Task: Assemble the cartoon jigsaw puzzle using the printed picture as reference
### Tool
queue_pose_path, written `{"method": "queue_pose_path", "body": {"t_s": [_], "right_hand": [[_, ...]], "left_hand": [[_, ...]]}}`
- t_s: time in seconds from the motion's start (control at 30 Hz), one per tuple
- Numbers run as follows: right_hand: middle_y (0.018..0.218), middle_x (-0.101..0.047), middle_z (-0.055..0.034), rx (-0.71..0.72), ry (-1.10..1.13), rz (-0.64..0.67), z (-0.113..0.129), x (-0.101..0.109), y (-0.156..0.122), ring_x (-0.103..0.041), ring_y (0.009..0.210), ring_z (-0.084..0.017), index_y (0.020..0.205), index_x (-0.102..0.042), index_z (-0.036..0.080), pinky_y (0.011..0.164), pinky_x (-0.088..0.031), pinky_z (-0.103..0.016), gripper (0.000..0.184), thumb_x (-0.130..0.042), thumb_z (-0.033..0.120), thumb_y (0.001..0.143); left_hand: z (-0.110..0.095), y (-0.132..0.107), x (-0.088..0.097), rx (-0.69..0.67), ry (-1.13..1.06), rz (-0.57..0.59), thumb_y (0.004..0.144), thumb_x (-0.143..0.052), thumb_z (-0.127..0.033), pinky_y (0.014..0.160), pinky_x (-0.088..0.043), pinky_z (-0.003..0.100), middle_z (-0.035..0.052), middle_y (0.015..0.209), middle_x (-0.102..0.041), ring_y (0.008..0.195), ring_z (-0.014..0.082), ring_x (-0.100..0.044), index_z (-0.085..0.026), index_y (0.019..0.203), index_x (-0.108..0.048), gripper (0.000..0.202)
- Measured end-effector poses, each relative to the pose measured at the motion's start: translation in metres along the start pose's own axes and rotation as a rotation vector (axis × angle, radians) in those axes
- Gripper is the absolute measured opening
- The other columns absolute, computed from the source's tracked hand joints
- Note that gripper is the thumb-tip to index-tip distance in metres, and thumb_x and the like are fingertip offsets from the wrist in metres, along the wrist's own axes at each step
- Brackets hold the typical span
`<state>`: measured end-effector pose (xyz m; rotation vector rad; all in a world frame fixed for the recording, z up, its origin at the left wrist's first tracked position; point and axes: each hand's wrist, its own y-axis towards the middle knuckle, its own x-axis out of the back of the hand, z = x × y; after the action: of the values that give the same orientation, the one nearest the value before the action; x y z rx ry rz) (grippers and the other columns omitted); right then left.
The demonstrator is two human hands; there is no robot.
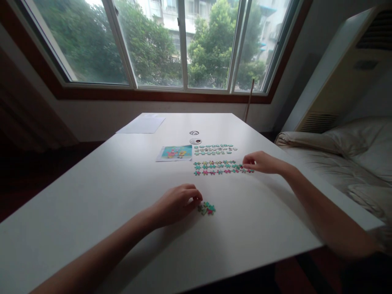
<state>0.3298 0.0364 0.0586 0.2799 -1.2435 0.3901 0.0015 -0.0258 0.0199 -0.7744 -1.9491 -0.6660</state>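
Above the left edge of a small heap of jigsaw puzzle pieces [208, 208], my left hand [180, 202] has its fingers curled and drawn together; what is in them, if anything, is hidden. My right hand [261, 162] pinches at the right end of the lower rows of puzzle pieces [212, 166], its fingertips on a jigsaw puzzle piece [240, 166]. These pieces are green, pink and yellow. Farther back lie more rows of paler puzzle pieces [211, 150]. Left of them is a printed cartoon picture [177, 152] on a sheet.
All this lies on a white table [122, 183]. Two small round items [195, 141] sit behind the rows, and a white paper sheet [141, 124] lies at the far left. A sofa [339, 151] borders the right side; a window [159, 45] is beyond.
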Motion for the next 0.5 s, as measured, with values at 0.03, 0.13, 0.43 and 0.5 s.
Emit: {"method": "queue_pose_path", "body": {"t_s": [0.03,0.13,0.43,0.5], "right_hand": [[0.068,-0.062,-0.003,-0.042,-0.002,0.029,-0.011,0.005,-0.002,-0.053,0.061,-0.014,0.077,-0.065,0.016,0.057,-0.036,-0.024,0.027,-0.051,0.039,0.076],[0.069,-0.062,-0.004,-0.152,0.066,0.138,-0.045,0.017,-0.01,-0.053,0.064,-0.016,0.077,-0.064,0.015,0.058,-0.037,-0.025,0.034,-0.053,0.047,0.072],[0.065,-0.056,-0.0027,-0.487,0.402,0.414,-0.087,0.014,-0.027,-0.049,0.058,-0.012,0.072,-0.061,0.016,0.054,-0.038,-0.024,0.042,-0.064,0.055,0.059],[0.063,-0.054,-0.0021,-0.493,0.386,0.41,-0.086,0.012,-0.025,-0.048,0.056,-0.011,0.073,-0.06,0.015,0.053,-0.038,-0.024,0.042,-0.065,0.055,0.058]], "left_hand": [[-0.002,0.0,0.001,-0.001,0.003,0.026,0.085,-0.047,-0.02,0.059,-0.041,0.019,0.0032,0.086,-0.06,0.066,0.0108,-0.054,-0.02,0.088,-0.064,0.017],[-0.006,-0.001,0.005,-0.029,0.007,0.073,0.083,-0.052,-0.023,0.062,-0.041,0.02,0.0028,0.088,-0.059,0.069,0.0118,-0.055,-0.022,0.092,-0.063,0.015],[-0.005,0.001,0.006,-0.018,-0.026,0.145,0.08,-0.054,-0.021,0.064,-0.042,0.021,0.0017,0.09,-0.057,0.069,0.0115,-0.055,-0.022,0.09,-0.063,0.013],[-0.006,0.002,0.006,-0.003,-0.044,0.157,0.081,-0.053,-0.022,0.065,-0.042,0.021,0.0018,0.091,-0.056,0.069,0.0116,-0.054,-0.022,0.089,-0.062,0.012]]}}
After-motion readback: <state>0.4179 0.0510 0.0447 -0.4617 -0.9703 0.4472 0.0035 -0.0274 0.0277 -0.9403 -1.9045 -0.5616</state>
